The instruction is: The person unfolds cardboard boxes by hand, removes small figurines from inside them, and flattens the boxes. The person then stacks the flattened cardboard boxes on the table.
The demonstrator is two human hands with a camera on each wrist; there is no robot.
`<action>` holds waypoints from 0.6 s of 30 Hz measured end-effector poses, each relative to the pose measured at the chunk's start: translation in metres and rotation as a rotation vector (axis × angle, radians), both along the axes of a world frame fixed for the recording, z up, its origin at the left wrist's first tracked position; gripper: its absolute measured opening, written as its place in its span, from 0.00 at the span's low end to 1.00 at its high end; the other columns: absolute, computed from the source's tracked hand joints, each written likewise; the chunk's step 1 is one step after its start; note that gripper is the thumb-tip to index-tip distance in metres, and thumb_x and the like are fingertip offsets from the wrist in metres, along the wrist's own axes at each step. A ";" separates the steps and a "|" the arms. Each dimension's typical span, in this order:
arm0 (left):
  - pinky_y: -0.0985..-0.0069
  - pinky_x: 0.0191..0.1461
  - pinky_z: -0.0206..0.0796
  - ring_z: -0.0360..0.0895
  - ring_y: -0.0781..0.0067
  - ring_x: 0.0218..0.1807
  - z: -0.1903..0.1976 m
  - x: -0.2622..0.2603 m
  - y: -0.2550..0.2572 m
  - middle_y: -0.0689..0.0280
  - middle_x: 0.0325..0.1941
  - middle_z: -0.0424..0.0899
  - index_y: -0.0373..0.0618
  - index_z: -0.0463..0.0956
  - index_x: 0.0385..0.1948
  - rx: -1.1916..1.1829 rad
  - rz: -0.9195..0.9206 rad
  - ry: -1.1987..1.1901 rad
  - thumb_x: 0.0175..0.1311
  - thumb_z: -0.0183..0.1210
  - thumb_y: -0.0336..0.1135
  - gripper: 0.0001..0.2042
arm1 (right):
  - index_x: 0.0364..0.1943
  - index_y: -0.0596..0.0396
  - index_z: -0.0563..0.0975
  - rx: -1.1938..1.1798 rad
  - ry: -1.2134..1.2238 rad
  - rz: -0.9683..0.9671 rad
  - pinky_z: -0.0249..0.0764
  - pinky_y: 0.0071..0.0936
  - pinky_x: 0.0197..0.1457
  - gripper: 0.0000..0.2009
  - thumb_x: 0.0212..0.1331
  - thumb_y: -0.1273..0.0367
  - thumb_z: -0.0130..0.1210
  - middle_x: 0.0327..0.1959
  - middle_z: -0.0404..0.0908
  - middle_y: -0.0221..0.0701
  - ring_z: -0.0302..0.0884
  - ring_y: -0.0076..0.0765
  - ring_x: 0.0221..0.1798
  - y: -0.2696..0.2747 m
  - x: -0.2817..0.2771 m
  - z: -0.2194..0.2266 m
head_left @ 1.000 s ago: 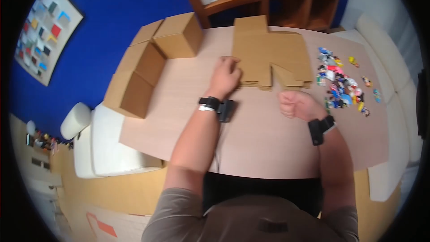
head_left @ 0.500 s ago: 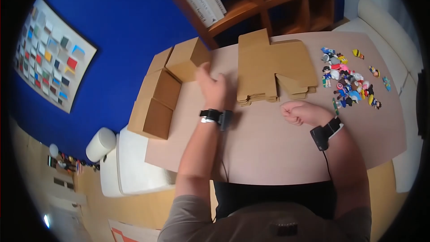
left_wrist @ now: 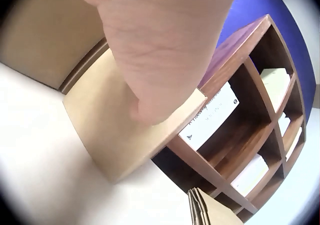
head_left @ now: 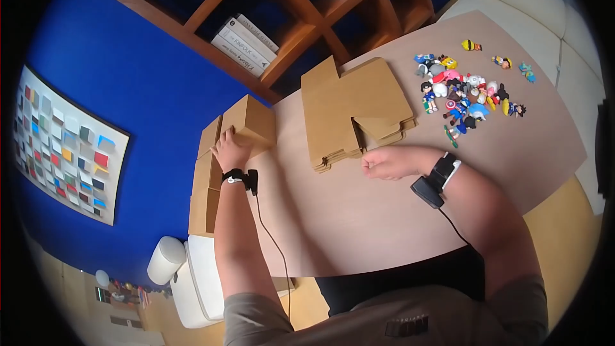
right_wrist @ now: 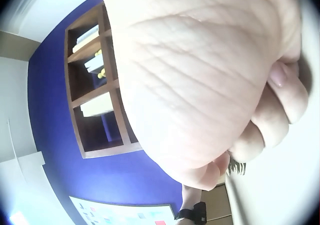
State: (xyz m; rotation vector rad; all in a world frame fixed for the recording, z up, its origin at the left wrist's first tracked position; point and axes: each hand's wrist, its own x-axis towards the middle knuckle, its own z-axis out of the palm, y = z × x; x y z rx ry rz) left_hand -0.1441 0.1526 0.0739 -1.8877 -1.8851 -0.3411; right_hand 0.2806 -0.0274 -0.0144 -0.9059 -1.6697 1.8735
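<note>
Boxes (head_left: 204,172): formed, tabletop (head_left: 333,218) left | Left hand (head_left: 232,154): released, touching one box | Right hand (head_left: 392,163): clenched, empty | Progress: apparently partial; flat cartons (head_left: 352,93) unformed, figures (head_left: 477,111) loose

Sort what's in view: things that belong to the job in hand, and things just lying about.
Seemingly in the job:
- box the left hand touches
- boxes beside it
- flat cardboard stack

Probably just lying about:
- toy figures, untouched
- shelved books
</note>
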 end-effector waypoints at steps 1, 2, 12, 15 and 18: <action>0.44 0.83 0.47 0.73 0.53 0.72 0.001 0.001 0.000 0.62 0.72 0.77 0.53 0.72 0.69 -0.003 -0.001 0.002 0.54 0.66 0.48 0.36 | 0.45 0.49 0.75 -0.040 0.035 0.022 0.48 0.21 0.22 0.08 0.75 0.62 0.57 0.21 0.61 0.14 0.53 0.14 0.20 0.001 0.001 -0.001; 0.46 0.79 0.53 0.75 0.53 0.68 0.004 0.000 0.001 0.62 0.67 0.79 0.53 0.74 0.68 -0.011 -0.008 0.033 0.54 0.67 0.47 0.34 | 0.45 0.49 0.75 -0.042 0.037 0.022 0.48 0.21 0.22 0.08 0.75 0.62 0.57 0.21 0.61 0.14 0.53 0.14 0.20 0.002 0.001 -0.001; 0.52 0.70 0.64 0.80 0.52 0.50 0.023 0.049 -0.102 0.59 0.44 0.87 0.47 0.80 0.61 0.144 -0.338 0.226 0.63 0.64 0.43 0.24 | 0.46 0.50 0.78 0.031 0.016 -0.033 0.49 0.23 0.21 0.10 0.72 0.60 0.58 0.21 0.63 0.16 0.54 0.15 0.19 0.001 -0.004 -0.004; 0.49 0.76 0.59 0.80 0.52 0.50 0.038 0.072 -0.148 0.58 0.44 0.87 0.47 0.79 0.62 0.106 -0.282 0.282 0.65 0.63 0.43 0.24 | 0.46 0.50 0.78 0.038 0.011 -0.008 0.50 0.24 0.21 0.11 0.71 0.59 0.59 0.21 0.64 0.16 0.54 0.16 0.19 0.005 -0.005 -0.008; 0.46 0.79 0.55 0.80 0.50 0.53 0.044 0.061 -0.152 0.57 0.49 0.87 0.46 0.78 0.65 0.060 -0.310 0.175 0.67 0.62 0.40 0.25 | 0.46 0.49 0.78 -0.011 0.010 0.011 0.49 0.23 0.21 0.11 0.71 0.59 0.59 0.21 0.64 0.16 0.54 0.16 0.19 0.005 -0.005 -0.008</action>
